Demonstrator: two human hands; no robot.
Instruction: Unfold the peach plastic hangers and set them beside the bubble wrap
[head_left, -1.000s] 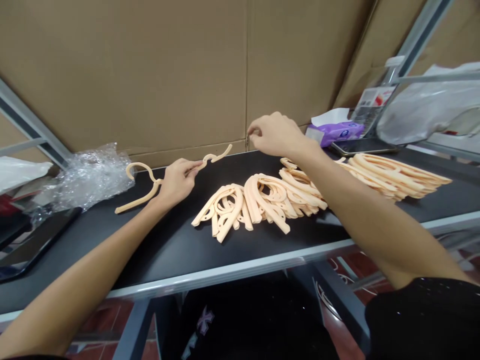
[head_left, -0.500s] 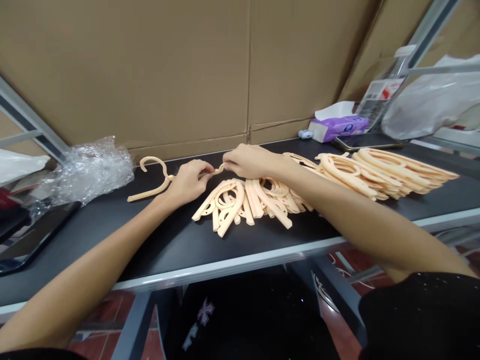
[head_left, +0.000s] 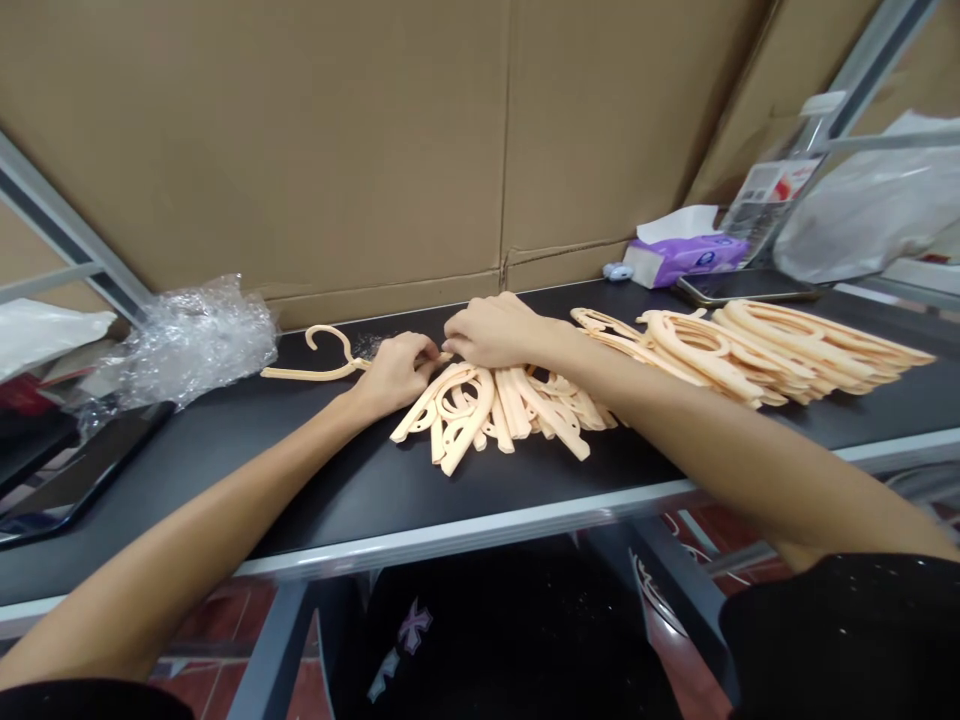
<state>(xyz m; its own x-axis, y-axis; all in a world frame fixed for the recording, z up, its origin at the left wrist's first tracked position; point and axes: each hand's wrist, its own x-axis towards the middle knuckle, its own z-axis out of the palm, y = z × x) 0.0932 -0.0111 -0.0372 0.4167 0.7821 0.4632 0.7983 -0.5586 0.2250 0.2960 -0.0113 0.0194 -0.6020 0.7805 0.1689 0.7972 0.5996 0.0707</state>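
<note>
Hanger (head_left: 324,358) lies flat near the table's (head_left: 315,500) back edge, long axis left-right. Left hand (head_left: 397,370) pinches its right end; right hand (head_left: 491,330) pinches alongside, fingertips touching.

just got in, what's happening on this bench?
A person is working on a peach plastic hanger at a black table. The left hand grips the hanger near its middle, with its hook pointing left; the right hand meets it at the same spot, fingertips pinching there. Just in front lies a pile of folded hanger parts, with a longer row of hanger parts to the right.
</note>
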